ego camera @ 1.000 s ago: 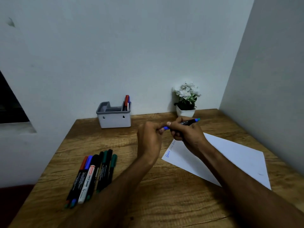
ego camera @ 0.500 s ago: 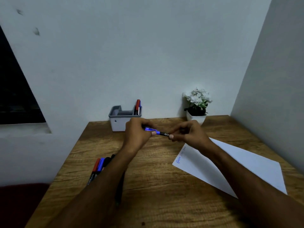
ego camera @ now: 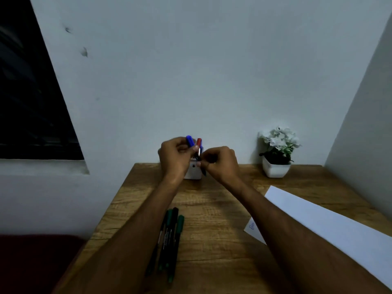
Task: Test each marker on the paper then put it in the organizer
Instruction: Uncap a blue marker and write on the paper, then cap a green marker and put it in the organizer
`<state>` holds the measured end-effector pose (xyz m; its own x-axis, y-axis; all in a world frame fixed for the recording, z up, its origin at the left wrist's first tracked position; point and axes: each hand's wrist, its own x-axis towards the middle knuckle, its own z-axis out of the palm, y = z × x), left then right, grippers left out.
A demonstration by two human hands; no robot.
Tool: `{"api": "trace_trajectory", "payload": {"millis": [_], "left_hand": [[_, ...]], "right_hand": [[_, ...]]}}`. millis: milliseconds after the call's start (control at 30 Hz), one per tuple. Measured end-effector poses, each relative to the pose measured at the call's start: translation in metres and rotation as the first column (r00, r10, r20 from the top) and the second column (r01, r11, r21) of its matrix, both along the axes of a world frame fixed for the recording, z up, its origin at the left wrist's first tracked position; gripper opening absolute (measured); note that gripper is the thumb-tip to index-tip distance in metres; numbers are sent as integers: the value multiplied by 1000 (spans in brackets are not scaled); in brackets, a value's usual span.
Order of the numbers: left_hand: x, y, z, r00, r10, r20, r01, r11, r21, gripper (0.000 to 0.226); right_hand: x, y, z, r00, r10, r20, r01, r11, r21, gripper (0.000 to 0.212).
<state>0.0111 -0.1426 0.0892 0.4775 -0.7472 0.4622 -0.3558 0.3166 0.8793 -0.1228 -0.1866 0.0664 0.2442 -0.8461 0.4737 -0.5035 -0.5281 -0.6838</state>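
Both hands are raised in front of the grey organizer point(ego camera: 194, 171) at the back of the desk. My left hand point(ego camera: 175, 157) grips the blue-capped marker point(ego camera: 190, 141) near its cap end, and the marker stands nearly upright. My right hand point(ego camera: 220, 161) pinches the marker's lower black barrel, whose tip shows just below the fingers. A red marker point(ego camera: 198, 141) stands in the organizer behind the hands, which hide most of the organizer. The white paper point(ego camera: 331, 225) lies at the right with blue writing at its near corner.
Several markers point(ego camera: 169, 236) with green and black caps lie in a row on the wooden desk point(ego camera: 212, 240), partly under my left forearm. A white pot with white flowers point(ego camera: 276, 153) stands at the back right. Walls close the back and right side.
Both hands carried the blue marker from over the paper toward the organizer at the back. The marker turned from lying sideways to nearly upright. The camera view shifted left and tilted upward.
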Motion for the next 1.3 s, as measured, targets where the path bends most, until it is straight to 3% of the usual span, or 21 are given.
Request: {"api": "trace_trajectory", "payload": {"millis": [267, 633, 1000, 1133, 1233, 1300], "left_hand": [[32, -49, 29, 991, 76, 112, -65, 993, -100, 27], [29, -71, -27, 956, 56, 288, -116, 974, 196, 28], [31, -33, -25, 942, 104, 320, -134, 988, 73, 20], [35, 5, -37, 915, -98, 390, -6, 966, 258, 22], [36, 32, -50, 857, -286, 428, 61, 882, 468, 27], [36, 44, -60, 837, -323, 442, 47, 847, 529, 29]], "right_hand": [[25, -25, 17, 993, -61, 98, 68, 996, -62, 22], [-7, -13, -18, 997, -78, -4, 78, 997, 28, 24], [4, 27, -28, 993, 7, -118, 13, 986, 168, 21], [9, 49, -35, 973, 31, -227, 34, 960, 277, 5], [16, 71, -40, 949, 50, -312, 65, 936, 346, 14], [20, 86, -40, 935, 55, -350, 75, 935, 346, 22]]}}
